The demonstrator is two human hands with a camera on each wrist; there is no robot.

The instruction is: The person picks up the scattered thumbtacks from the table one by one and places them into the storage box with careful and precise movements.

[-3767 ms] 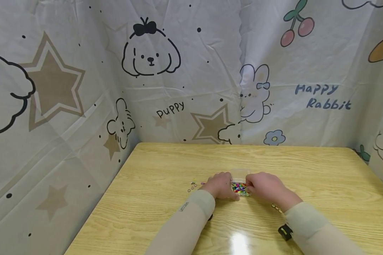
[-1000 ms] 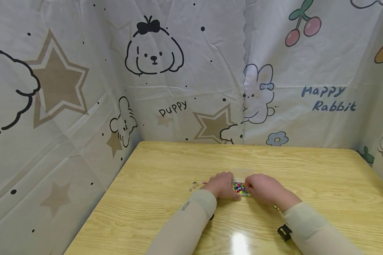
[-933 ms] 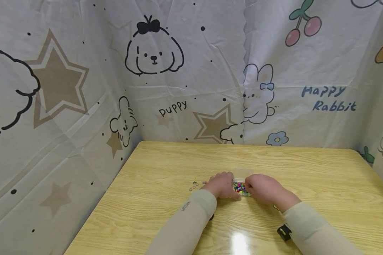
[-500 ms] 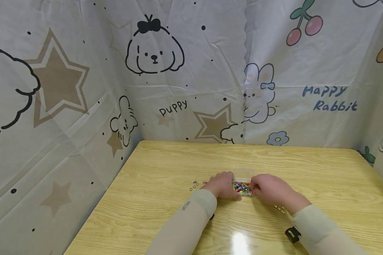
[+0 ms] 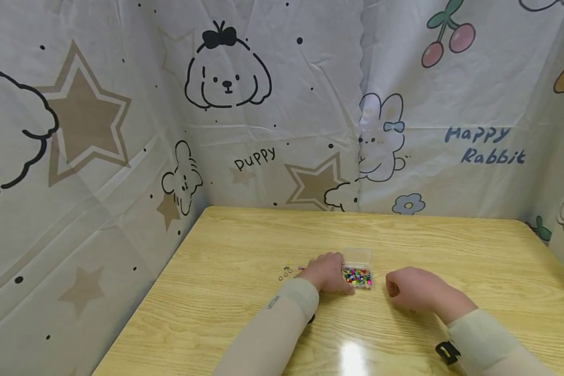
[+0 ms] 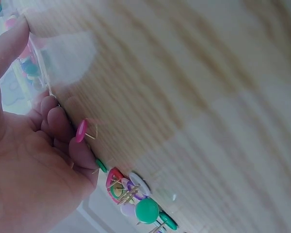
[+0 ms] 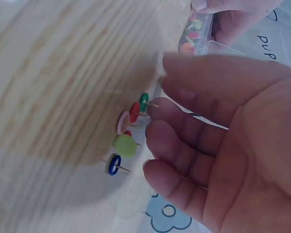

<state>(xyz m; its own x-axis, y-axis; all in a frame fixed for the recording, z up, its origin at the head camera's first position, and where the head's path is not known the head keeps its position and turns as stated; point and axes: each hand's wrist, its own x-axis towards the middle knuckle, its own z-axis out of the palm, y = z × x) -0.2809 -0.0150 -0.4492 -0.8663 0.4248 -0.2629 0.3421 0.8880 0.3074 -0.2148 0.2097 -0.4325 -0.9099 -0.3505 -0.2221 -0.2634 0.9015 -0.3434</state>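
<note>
A small clear plastic box (image 5: 364, 286) stands on the table, full of colourful thumbtacks (image 5: 357, 277), its lid (image 5: 357, 256) raised at the back. My left hand (image 5: 328, 272) grips the box's left side, thumb at the front. Right of the box, my right hand (image 5: 415, 289) hovers with bent fingers. In the right wrist view its thumb (image 7: 208, 70) lies against the index finger; I cannot tell whether a tack sits between them. Close to those fingertips, several loose thumbtacks (image 7: 125, 145) in green, red, pink and blue lie on the table.
Another group of loose thumbtacks (image 6: 136, 199) lies left of the box, beside the left hand, with a pink one (image 6: 81, 131) close to its fingers. The wood-grain table (image 5: 244, 245) ends at a printed curtain (image 5: 258, 120) at the back and sides.
My right hand was at the right part of the box, its fingers among the tacks; it has drawn out to the right, over the loose tacks there. The left hand keeps its place.
</note>
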